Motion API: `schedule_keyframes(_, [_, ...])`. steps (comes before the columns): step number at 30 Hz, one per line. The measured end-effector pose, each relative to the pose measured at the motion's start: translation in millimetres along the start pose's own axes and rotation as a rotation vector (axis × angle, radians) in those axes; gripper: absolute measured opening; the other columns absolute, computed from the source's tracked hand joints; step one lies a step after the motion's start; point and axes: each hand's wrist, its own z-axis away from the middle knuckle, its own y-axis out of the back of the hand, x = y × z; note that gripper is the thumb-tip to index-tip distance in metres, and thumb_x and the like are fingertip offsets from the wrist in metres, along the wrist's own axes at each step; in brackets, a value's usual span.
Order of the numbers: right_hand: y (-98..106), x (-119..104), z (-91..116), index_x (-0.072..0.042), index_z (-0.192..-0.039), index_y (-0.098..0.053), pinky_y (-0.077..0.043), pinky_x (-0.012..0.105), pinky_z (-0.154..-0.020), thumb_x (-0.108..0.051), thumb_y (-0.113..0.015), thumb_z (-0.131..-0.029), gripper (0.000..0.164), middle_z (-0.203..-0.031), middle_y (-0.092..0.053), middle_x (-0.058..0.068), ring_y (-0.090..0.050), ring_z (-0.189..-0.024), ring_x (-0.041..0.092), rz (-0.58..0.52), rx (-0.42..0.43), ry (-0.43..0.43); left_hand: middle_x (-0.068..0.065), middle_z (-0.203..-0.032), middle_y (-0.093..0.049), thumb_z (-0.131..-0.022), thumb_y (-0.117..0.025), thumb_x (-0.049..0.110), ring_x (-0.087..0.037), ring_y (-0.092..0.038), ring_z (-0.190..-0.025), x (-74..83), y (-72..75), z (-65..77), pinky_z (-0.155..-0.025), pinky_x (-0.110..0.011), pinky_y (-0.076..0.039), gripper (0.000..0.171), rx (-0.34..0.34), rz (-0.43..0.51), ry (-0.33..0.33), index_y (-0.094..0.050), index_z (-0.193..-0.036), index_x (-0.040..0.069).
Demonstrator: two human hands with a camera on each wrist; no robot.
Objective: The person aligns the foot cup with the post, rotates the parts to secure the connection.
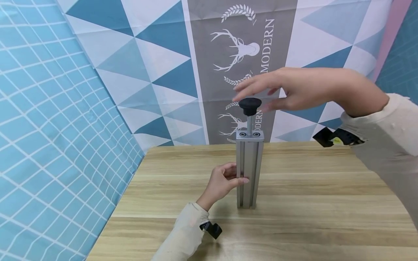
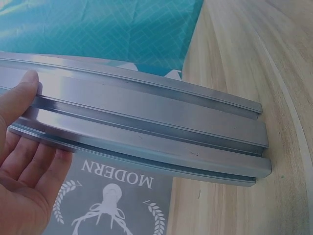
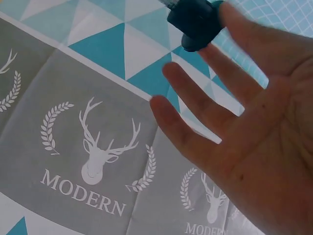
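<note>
In front of you, a silver metal profile stood upright on the wooden table, long grooves running down its length and two socket screws set side by side in its top. Between them a thin bright rod rose to a flared, round black knob. Your left hand gripped the profile partway down; your right hand was spread close about the knob, contact unclear.
</note>
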Motion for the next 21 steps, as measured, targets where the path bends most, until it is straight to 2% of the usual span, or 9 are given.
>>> schedule_keyframes(4, [1.4,1.6,-1.2,-0.032,-0.138,-0.052,-0.049,0.045,-0.091,0.010,-0.054,-0.090,0.064,-0.147,-0.042,-0.004,-0.045,-0.129,0.019,0.001,-0.023,0.011,-0.013,-0.103,-0.071,-0.076,-0.080,0.006,-0.012,-0.069,-0.088,-1.0,0.4,-0.1,-0.081,-0.028,-0.053,0.038,-0.003,0.002,0.002,-0.068,-0.112,0.005])
schedule_keyframes(8, [0.7,-0.2,-1.7,-0.028,-0.133,-0.057,-0.052,0.037,-0.084,0.011,-0.057,-0.088,0.059,-0.132,-0.056,-0.003,-0.059,-0.105,0.014,0.048,0.012,-0.020,-0.015,-0.103,-0.071,-0.076,-0.078,0.003,-0.011,-0.068,-0.087,2.3,0.1,0.1,-0.081,-0.028,-0.053,0.038,-0.014,-0.004,0.014,-0.067,-0.113,0.002])
schedule_keyframes(11, [0.5,-2.1,-1.6,-0.026,-0.131,-0.060,-0.052,0.032,-0.078,0.000,-0.064,-0.089,0.050,-0.118,-0.060,-0.003,-0.059,-0.088,0.010,0.102,0.038,-0.048,-0.016,-0.103,-0.071,-0.077,-0.078,0.002,-0.014,-0.069,-0.088,12.1,-0.1,2.8,-0.081,-0.028,-0.053,0.037,-0.022,-0.009,0.015,-0.067,-0.113,0.000])
schedule_keyframes(13, [-0.2,-3.6,-2.0,-0.023,-0.129,-0.062,-0.050,0.030,-0.075,-0.009,-0.068,-0.089,0.043,-0.110,-0.061,-0.004,-0.057,-0.083,0.010,0.122,0.053,-0.073,-0.017,-0.103,-0.071,-0.078,-0.077,0.002,-0.019,-0.069,-0.090,18.8,0.0,4.9,-0.081,-0.029,-0.053,0.036,-0.023,-0.010,0.008,-0.067,-0.112,-0.002])
schedule_keyframes(16, [-4.0,-6.9,-5.8,-0.017,-0.118,-0.068,-0.044,0.029,-0.067,-0.029,-0.068,-0.089,0.032,-0.088,-0.059,-0.003,-0.051,-0.073,0.011,0.146,0.098,-0.143,-0.017,-0.102,-0.071,-0.078,-0.077,0.002,-0.025,-0.069,-0.092,24.9,-0.1,7.3,-0.081,-0.029,-0.053,0.036,-0.019,-0.007,0.000,-0.067,-0.112,-0.002])
schedule_keyframes(18, [-8.1,-10.1,-8.9,-0.014,-0.105,-0.070,-0.041,0.030,-0.062,-0.041,-0.067,-0.088,0.033,-0.074,-0.055,-0.002,-0.049,-0.065,0.012,0.164,0.145,-0.209,-0.018,-0.103,-0.070,-0.079,-0.077,0.002,-0.025,-0.069,-0.092,26.4,-0.2,7.8,-0.081,-0.029,-0.053,0.036,-0.019,-0.008,-0.005,-0.067,-0.112,-0.002])
schedule_keyframes(21, [-14.8,-15.5,-13.5,-0.011,-0.086,-0.065,-0.037,0.031,-0.056,-0.055,-0.066,-0.084,0.043,-0.061,-0.048,0.000,-0.045,-0.056,0.015,0.189,0.212,-0.297,-0.017,-0.103,-0.070,-0.078,-0.077,0.002,-0.019,-0.069,-0.090,26.2,-0.3,7.6,-0.081,-0.029,-0.053,0.036,-0.023,-0.012,0.001,-0.067,-0.112,-0.001])
